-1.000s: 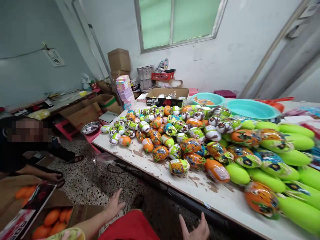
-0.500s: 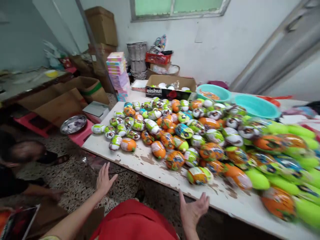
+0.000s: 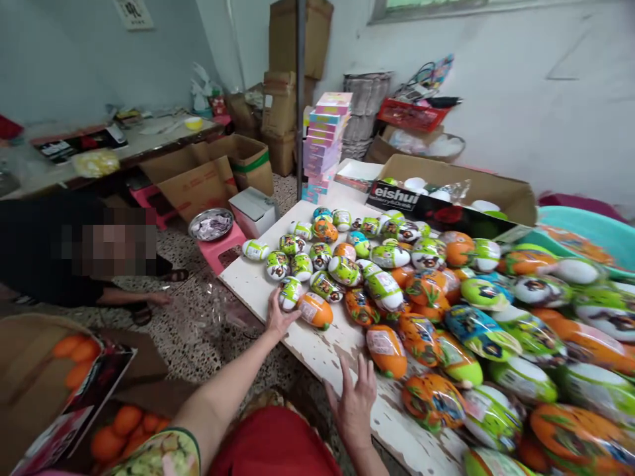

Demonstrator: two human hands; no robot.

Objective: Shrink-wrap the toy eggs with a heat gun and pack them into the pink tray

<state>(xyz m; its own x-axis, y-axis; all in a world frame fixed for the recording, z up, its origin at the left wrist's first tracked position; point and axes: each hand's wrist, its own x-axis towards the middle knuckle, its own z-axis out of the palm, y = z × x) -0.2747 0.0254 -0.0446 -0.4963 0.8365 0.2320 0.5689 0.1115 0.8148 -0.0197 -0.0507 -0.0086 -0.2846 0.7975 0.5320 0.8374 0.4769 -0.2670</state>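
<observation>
My left hand (image 3: 278, 322) is at the table's near edge, its fingers apart and touching a green-and-white wrapped toy egg (image 3: 290, 293). Just to the right of its thumb lies an orange wrapped egg (image 3: 315, 310). Over the front edge of the white table (image 3: 317, 360), my right hand (image 3: 353, 400) hovers with fingers spread and holds nothing. Closest to it is another orange egg (image 3: 387, 351) with a pale label. Many more shiny egg-shaped packages in green, orange, white and blue cover the tabletop.
A printed carton (image 3: 397, 196) and a turquoise basin (image 3: 560, 228) stand behind the eggs. Left of the table are a pink stool (image 3: 221, 248) with a metal bowl (image 3: 211, 226), a crouching person (image 3: 54, 264), and an open box (image 3: 40, 363) near orange balls (image 3: 126, 420).
The view has swung left, bringing the person and box further in. My left hand has reached the egg at the table edge. My right hand has come over the table edge, still spread.
</observation>
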